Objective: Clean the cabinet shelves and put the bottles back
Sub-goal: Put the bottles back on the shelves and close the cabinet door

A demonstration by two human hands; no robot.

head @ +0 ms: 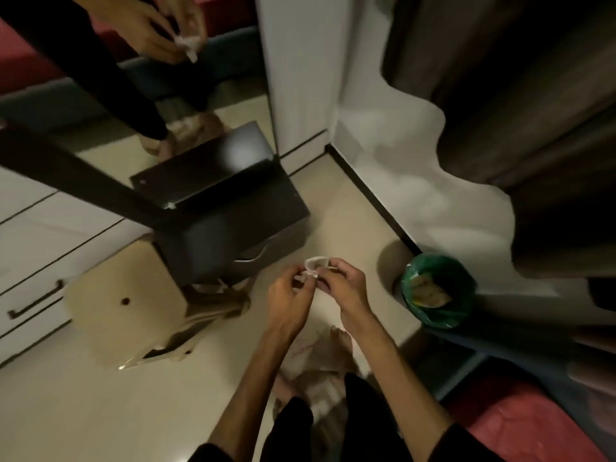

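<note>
Open floor [350,221] between dark cabinet [233,228] and bin [436,291].

Pale glossy tile floor [100,411] carries everything here. A small dark drawer unit [233,228] stands on it just ahead-left of the hands, with a tan cardboard sheet [126,295] lying flat further left. A bin with a green liner [436,290] sits on the floor right of the hands.

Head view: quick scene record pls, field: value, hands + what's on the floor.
left hand: pinches a crumpled white wipe
right hand: pinches the same wipe
bin: green liner, open, some rubbish inside, on the floor right of the hands
dark cabinet: ahead of the hands, below a mirror
bottles: none in view
image: motion-blurred, dim
</note>
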